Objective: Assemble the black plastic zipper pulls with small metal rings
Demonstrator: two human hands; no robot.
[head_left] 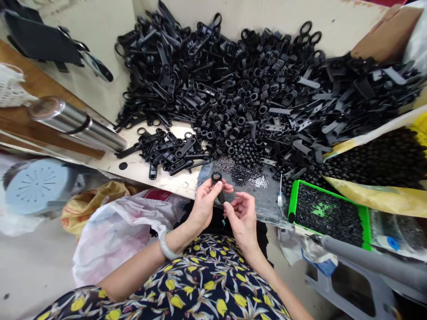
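My left hand is closed around a black plastic handle with a ring at one end, ring pointing up and away from me. The thumb and fingertips of my right hand pinch the lower end of the same piece. Just beyond my hands, on a grey mat, lie small black beads, tiny dark parts and short silver pins. A small screwdriver stands to the right of the pins. Left of the mat is a group of similar ring-ended handles.
A large heap of black plastic parts covers the back. A green tray of tiny black pieces and an open yellow bag sit at right. A steel flask stands left; a white plastic bag hangs below the table edge.
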